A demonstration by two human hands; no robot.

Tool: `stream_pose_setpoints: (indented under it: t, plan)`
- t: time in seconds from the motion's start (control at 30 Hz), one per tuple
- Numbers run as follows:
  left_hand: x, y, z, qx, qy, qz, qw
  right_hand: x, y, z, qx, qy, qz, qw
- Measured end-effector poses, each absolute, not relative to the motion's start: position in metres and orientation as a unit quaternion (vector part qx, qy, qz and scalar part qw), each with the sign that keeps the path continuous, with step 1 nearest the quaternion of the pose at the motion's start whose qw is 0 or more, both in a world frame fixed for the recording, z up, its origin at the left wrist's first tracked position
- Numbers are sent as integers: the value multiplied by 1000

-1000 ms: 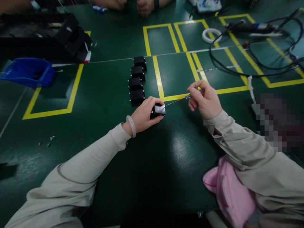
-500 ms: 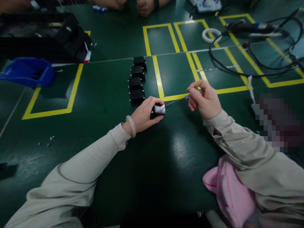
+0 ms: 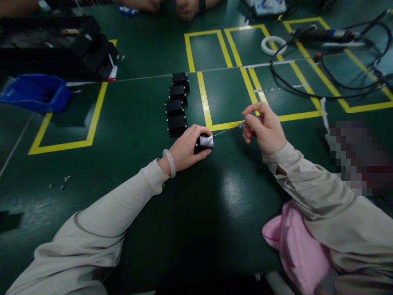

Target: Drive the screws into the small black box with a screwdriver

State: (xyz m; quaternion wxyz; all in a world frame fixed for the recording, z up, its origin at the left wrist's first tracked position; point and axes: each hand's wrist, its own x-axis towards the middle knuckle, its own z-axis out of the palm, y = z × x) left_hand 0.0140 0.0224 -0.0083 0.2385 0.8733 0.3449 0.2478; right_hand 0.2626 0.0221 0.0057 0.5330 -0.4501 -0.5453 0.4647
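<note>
The green counter (image 3: 138, 110) carries everything, with the held black block taken here as the landmark. Far to its upper left lie long black frames (image 3: 89, 49), and a blue bin (image 3: 37, 92) sits just nearer than they do. To its lower right is pink fabric (image 3: 302, 250), partly under the right sleeve.

The left hand (image 3: 184, 149) is curled round the black block (image 3: 206, 141), thumb on the near side and fingers over the far side, leaving the pale top exposed. The right hand (image 3: 265, 129), right of the block, pinches a thin screwdriver (image 3: 229, 131) by its handle between thumb and forefinger, the other fingers loosely bent. Four similar blocks (image 3: 175, 107) stand in a line just beyond the held one, to its left.

The screwdriver's tip meets the block's right end; the exact contact is too small to make out. The step in hand appears to be tool work there, which calls for a firm left grip and a steady tip. Tiny screws (image 3: 62, 187) lie well left of the block.
</note>
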Motion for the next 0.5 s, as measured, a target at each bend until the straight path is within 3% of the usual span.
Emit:
stream_pose_setpoints:
  t: [0.5]
  plan:
    - [14, 23, -9, 876, 339, 253, 232, 263, 24, 3, -446, -544, 464, 538]
